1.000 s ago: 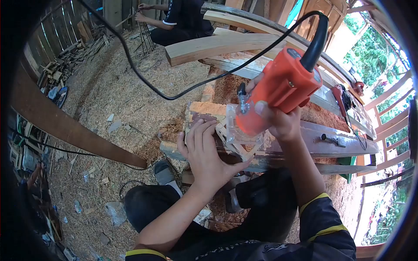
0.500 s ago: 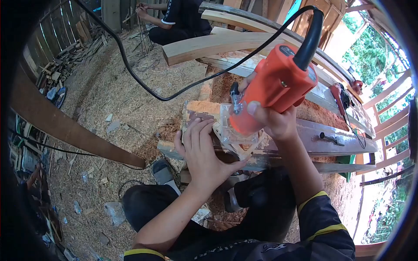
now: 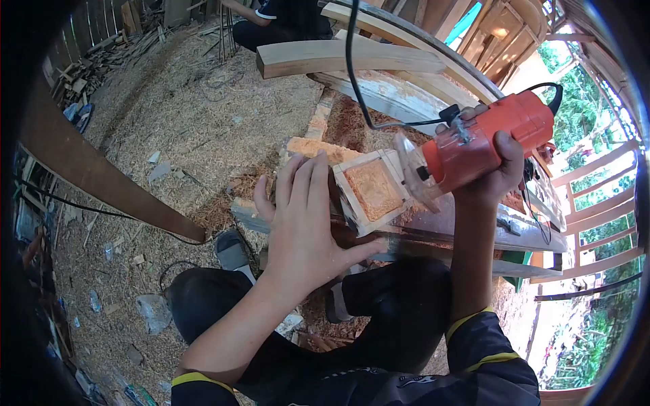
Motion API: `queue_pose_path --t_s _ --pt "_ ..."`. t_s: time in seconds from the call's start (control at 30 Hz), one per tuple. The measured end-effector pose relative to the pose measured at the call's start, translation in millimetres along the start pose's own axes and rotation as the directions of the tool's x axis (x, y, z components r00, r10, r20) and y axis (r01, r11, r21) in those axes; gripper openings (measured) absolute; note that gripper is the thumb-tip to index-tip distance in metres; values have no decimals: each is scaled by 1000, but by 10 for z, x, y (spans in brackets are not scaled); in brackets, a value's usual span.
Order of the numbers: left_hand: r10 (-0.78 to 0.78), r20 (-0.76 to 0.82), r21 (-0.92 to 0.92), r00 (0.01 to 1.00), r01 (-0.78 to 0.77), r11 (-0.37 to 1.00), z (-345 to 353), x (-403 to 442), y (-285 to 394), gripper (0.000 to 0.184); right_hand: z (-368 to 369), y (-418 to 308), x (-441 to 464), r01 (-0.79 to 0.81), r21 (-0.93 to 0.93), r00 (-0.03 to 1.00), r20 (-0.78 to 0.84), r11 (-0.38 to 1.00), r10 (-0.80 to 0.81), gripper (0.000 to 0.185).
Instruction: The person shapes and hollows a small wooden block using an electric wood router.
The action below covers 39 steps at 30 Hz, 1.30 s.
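An orange power router [image 3: 474, 149] with a clear base is in my right hand [image 3: 497, 172], its fingers wrapped round the body. The tool is tilted on its side, its base facing left beside a square wooden piece [image 3: 371, 191]. That piece shows a pale rim round a rough, hollowed orange-brown recess. My left hand [image 3: 301, 216] lies just left of the piece, fingers spread and thumb reaching toward its near corner; whether it touches the wood is unclear. Below the piece is a dusty wooden beam [image 3: 447, 220].
A black cord [image 3: 352, 74] runs from above to the router area. Curved planks [image 3: 345, 57] lie beyond. A brown post [image 3: 108, 183] slants at left. Another person [image 3: 284, 24] sits at the top. Wood shavings [image 3: 183, 122] cover the ground. A red tool rests at right, partly hidden.
The router has been lifted off the square piece, moved right and tipped sideways, uncovering the recess. The view has shifted slightly. My left hand stays beside the piece, fingers spread.
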<state>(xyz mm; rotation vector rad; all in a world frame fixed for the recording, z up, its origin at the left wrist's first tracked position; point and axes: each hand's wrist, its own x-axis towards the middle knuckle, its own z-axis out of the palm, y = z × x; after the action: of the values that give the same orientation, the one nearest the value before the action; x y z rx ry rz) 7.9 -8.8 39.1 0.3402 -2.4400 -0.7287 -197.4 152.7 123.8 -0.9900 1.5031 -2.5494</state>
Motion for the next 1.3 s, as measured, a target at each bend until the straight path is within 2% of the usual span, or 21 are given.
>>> queue_pose_path --t_s 0.17,0.37,0.6,0.7,0.97,1.3 --pt "28 -27 -14 999 -28 999 84 82 -66 119 177 115 -95 -35 -45 978 204 998 43 67" --pt "-1 -51 -73 999 -3 997 94 96 -33 105 337 209 -208 -39 -125 966 247 991 69 73" --pt "-49 -52 -85 997 45 995 140 73 -32 109 365 223 -305 8 -329 954 284 944 91 74" --pt "-47 -56 -110 997 41 993 145 71 -45 110 339 270 -292 40 -251 956 290 967 36 65" --pt "-67 -67 -132 995 58 990 166 50 -50 111 375 313 -236 13 -187 959 280 982 41 72" --pt "-50 -65 -127 997 41 991 145 25 -39 106 373 330 -171 -4 -212 963 261 977 61 72"
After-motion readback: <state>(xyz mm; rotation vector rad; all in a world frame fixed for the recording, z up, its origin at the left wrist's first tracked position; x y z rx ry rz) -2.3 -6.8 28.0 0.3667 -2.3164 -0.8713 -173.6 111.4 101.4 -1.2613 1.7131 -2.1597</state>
